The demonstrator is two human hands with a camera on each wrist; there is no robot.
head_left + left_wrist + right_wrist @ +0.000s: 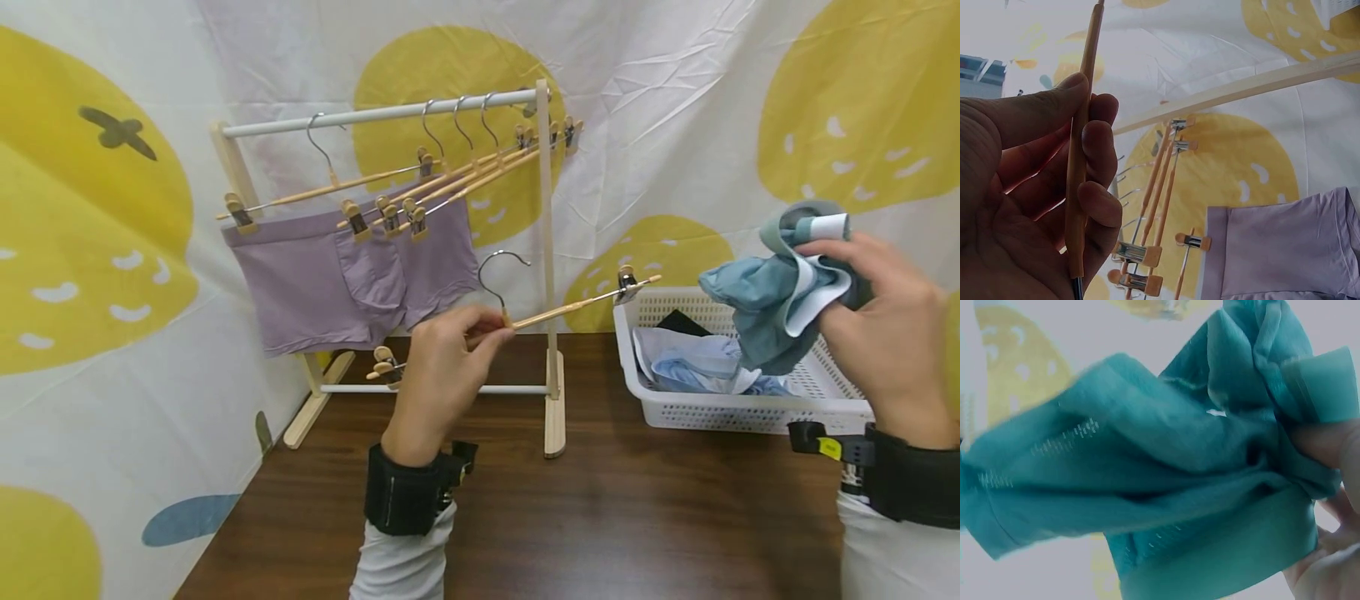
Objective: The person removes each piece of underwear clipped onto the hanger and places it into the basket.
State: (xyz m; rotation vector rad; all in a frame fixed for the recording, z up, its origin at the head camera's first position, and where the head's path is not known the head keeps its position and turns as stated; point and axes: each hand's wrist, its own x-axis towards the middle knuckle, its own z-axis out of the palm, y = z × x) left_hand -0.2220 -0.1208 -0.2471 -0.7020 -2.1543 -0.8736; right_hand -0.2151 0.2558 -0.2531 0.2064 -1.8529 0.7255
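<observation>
My left hand (453,358) pinches a wooden clip hanger (555,313) near the base of its metal hook, in front of the drying rack. In the left wrist view the fingers curl round the hanger's wooden bar (1077,162). One clip (626,283) shows at the hanger's right end and another (386,365) at its left, beyond my wrist. On the right, my right hand (892,325) grips crumpled teal underpants (780,308) with a pale waistband, held above the white basket. They fill most of the right wrist view, hanging in folds (1147,469).
Lilac boxer briefs (300,283) hang by clips from a hanger on the rack's top bar (375,116). Several bare clip hangers (480,179) hang beside them. The white basket (720,412) holds light blue underwear (693,367) and a black piece (682,322) on the brown table (637,517).
</observation>
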